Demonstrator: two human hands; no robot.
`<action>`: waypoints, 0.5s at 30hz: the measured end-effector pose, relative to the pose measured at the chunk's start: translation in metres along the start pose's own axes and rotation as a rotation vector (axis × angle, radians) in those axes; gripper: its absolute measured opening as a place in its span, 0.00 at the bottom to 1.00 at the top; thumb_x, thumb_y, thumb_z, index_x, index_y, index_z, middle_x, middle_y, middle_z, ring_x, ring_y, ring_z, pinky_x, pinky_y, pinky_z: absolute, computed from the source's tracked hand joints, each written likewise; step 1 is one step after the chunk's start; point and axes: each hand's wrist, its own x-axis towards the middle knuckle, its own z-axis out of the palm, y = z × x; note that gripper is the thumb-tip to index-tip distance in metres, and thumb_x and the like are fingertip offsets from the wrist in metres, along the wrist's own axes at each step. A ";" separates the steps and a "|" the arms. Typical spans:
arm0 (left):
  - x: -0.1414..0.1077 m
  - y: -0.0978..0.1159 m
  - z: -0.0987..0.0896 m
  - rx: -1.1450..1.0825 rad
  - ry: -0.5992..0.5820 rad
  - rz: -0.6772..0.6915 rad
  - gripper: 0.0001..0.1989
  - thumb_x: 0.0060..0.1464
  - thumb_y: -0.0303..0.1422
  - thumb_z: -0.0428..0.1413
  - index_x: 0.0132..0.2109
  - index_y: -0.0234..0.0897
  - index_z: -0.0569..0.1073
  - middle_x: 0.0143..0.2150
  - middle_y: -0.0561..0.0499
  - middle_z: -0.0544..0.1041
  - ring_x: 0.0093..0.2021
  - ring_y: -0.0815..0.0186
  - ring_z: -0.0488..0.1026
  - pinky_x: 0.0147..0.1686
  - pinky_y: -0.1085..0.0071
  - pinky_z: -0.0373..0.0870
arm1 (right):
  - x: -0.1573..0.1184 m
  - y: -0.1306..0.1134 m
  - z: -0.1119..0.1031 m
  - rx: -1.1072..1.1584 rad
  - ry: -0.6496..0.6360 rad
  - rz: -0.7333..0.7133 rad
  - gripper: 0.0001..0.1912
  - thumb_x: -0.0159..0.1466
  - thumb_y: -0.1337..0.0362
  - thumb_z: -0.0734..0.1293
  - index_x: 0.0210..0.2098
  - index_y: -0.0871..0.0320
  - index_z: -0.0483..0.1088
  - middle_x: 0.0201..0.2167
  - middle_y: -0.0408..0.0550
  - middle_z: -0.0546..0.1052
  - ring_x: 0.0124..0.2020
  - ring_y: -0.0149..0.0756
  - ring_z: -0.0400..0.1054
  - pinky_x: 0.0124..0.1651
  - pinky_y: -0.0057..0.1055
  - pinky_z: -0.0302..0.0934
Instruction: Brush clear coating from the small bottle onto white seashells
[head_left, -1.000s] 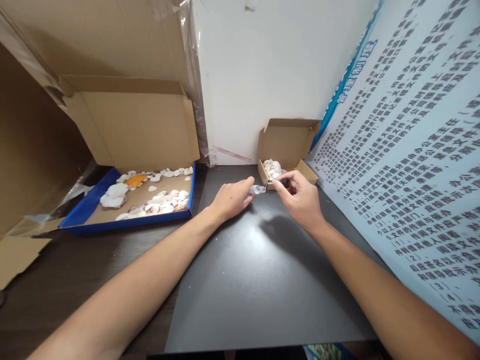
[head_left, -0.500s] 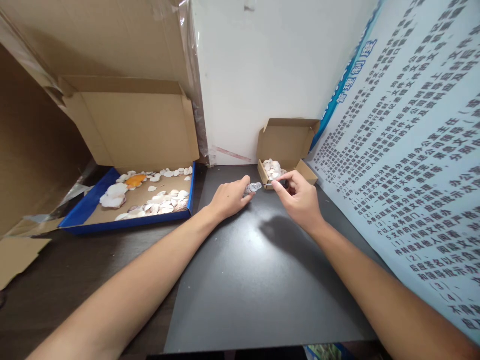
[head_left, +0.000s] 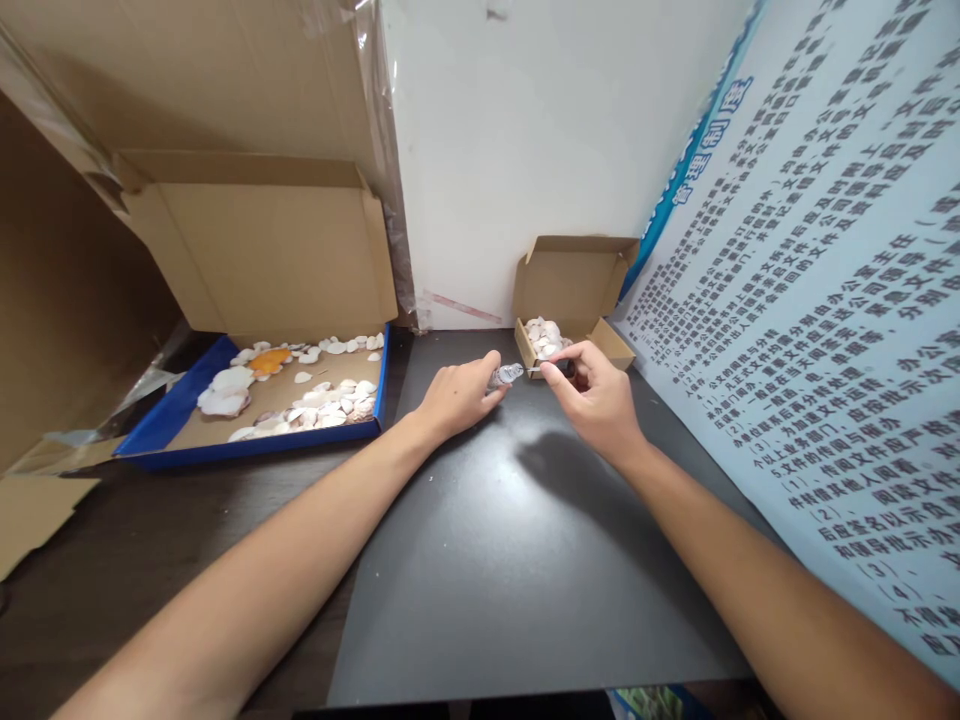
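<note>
My left hand [head_left: 463,397] is closed around a small clear bottle [head_left: 506,376], tilted so that its threaded-looking mouth faces right. Between the thumb and fingers of my right hand [head_left: 592,395] is a dark cap [head_left: 564,367], mostly hidden by the fingers. A thin pale stem [head_left: 532,370] runs from it toward the bottle, its tip close to the mouth; I cannot tell whether it touches or enters. Just behind my right hand stands a small open cardboard box [head_left: 529,352] holding whitish seashells [head_left: 546,336].
To the left lies a blue-sided open box [head_left: 255,447] with seashells and an orange scallop shell [head_left: 270,362]. A black mat [head_left: 525,590] covers the table under my hands. A white board [head_left: 480,170] rises behind, and a printed poster [head_left: 817,330] slants along the right.
My right hand has shifted very slightly left, bringing the stem's tip nearer the bottle mouth. My left hand and the bottle stay almost in place.
</note>
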 end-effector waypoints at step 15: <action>0.007 -0.018 0.014 -0.075 0.009 -0.162 0.13 0.62 0.45 0.47 0.42 0.41 0.66 0.37 0.46 0.79 0.38 0.54 0.77 0.31 0.67 0.63 | 0.001 0.007 0.002 0.139 -0.089 0.103 0.12 0.64 0.52 0.66 0.32 0.54 0.67 0.18 0.37 0.60 0.20 0.30 0.54 0.24 0.28 0.49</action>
